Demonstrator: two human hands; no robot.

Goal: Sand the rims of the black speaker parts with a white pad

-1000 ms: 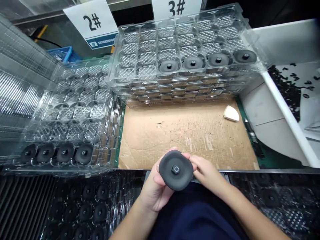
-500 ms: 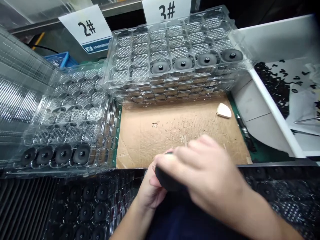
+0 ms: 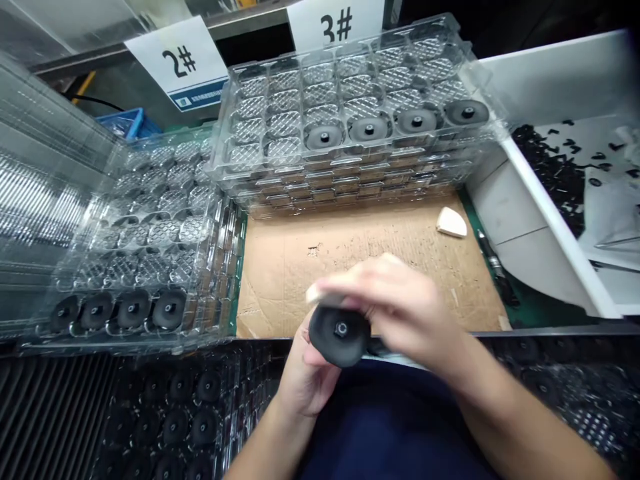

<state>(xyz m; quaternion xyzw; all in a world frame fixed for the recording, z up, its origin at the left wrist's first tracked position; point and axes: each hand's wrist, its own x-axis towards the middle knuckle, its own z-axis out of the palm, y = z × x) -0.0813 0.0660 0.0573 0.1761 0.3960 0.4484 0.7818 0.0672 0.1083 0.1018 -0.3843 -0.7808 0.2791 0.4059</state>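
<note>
The left hand [image 3: 306, 377] grasps a black disc [image 3: 340, 337], work on it seemingly unfinished; the right hand [image 3: 403, 303] is blurred over it, grip unclear; four discs [image 3: 370, 128] already fill pockets in the far tray [image 3: 284, 150].

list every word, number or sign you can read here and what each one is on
"2#": on the left paper sign
"3#": on the right paper sign
Small characters on the left sign's blue band: too small to read
Black disc in the left hand: no text discernible
</note>
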